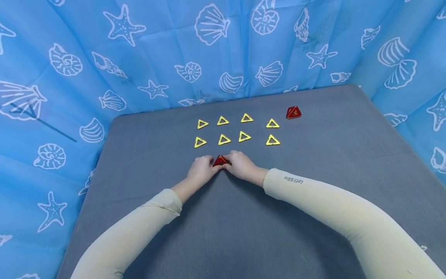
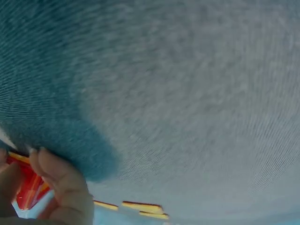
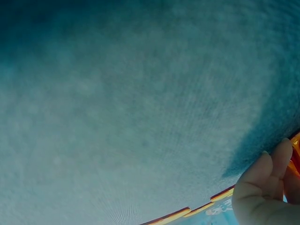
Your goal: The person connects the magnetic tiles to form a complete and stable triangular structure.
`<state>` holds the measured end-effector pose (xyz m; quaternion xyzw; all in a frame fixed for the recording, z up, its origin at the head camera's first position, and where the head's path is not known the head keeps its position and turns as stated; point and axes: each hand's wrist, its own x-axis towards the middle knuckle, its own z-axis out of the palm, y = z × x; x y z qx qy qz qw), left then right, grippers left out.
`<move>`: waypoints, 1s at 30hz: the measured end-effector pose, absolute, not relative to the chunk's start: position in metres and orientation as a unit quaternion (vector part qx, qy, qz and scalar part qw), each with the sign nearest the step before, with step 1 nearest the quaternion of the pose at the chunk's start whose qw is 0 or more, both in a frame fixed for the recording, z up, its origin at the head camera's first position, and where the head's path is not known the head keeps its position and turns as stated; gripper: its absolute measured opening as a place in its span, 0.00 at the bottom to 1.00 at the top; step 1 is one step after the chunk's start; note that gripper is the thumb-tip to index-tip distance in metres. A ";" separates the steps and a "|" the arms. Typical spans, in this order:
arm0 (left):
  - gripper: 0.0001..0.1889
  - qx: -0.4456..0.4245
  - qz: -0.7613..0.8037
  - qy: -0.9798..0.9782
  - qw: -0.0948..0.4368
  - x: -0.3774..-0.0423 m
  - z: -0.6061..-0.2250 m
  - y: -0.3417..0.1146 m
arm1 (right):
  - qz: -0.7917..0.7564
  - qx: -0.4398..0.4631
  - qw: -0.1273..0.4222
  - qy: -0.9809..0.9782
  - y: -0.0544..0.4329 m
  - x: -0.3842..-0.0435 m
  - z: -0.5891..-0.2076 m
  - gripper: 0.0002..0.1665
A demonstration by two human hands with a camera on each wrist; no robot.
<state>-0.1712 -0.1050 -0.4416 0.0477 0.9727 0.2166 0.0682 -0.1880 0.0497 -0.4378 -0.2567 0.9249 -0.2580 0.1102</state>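
Note:
Both hands meet at a small red triangular piece with gold edging [image 1: 220,160], near the middle of the table. My left hand [image 1: 202,169] grips its left side, thumb at the near corner. From the other side my right hand [image 1: 241,166] pinches it between thumb and fingers. In the left wrist view the red piece [image 2: 29,190] looks glossy, with a yellow edge strip, and the left fingers cover part of it. Only a sliver of the piece [image 3: 295,152] shows beside the right fingertips in the right wrist view.
Just beyond the hands, several yellow-outlined triangles [image 1: 223,139] lie in two rows on the grey table [image 1: 156,155]. A red-and-gold piece [image 1: 294,112] sits at the back right. Blue curtains [image 1: 167,46] with white sea shapes surround the table's back and sides.

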 end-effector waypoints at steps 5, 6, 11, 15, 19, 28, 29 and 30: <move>0.12 0.075 0.243 0.965 0.069 -0.173 -0.444 -0.108 | -0.254 -0.253 0.110 0.927 0.048 -0.189 -0.437 0.20; 0.12 0.076 0.249 0.963 0.068 -0.173 -0.444 -0.108 | -0.253 -0.252 0.111 0.927 0.048 -0.189 -0.437 0.20; 0.13 0.064 0.267 0.959 0.072 -0.173 -0.445 -0.108 | -0.265 -0.246 0.117 0.925 0.048 -0.190 -0.438 0.20; 0.11 0.054 0.275 0.956 0.083 -0.172 -0.445 -0.107 | -0.288 -0.236 0.122 0.920 0.050 -0.190 -0.439 0.20; 0.11 0.049 0.285 0.953 0.085 -0.171 -0.446 -0.107 | -0.318 -0.222 0.128 0.913 0.052 -0.192 -0.439 0.18; 0.11 0.063 0.279 0.953 0.097 -0.172 -0.442 -0.109 | -0.338 -0.208 0.139 0.907 0.055 -0.195 -0.438 0.18; 0.10 0.064 0.275 0.954 0.102 -0.172 -0.442 -0.109 | -0.335 -0.209 0.136 0.909 0.055 -0.195 -0.438 0.17; 0.10 0.066 0.267 0.956 0.105 -0.173 -0.443 -0.109 | -0.333 -0.209 0.133 0.910 0.055 -0.195 -0.438 0.17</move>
